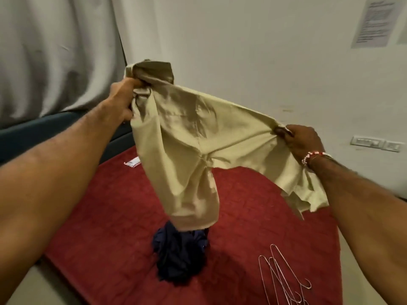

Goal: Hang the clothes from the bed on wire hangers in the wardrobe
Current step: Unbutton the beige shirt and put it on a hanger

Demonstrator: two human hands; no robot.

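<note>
Two bare forearms (55, 172) reach in from 8 and 4 o'clock. At 5 o'clock a few wire hangers (284, 276) lie loosely stacked on the red bed (110, 216). Just left of them, at 6 o'clock, sits a crumpled heap of navy clothes (178, 256). Above the heap a beige garment (187, 133) hangs spread in the air, its lower end covering the heap's top edge. The left hand (123, 100) at 10 o'clock is clenched on one bunched end. The right hand (301, 142) at 3 o'clock, a beaded bracelet (312, 157) on its wrist, pinches the other edge. Beyond are a grey curtain (55, 51) at 10 o'clock and, at 1 o'clock, a paper notice (372, 23) on the wall (242, 51).
</note>
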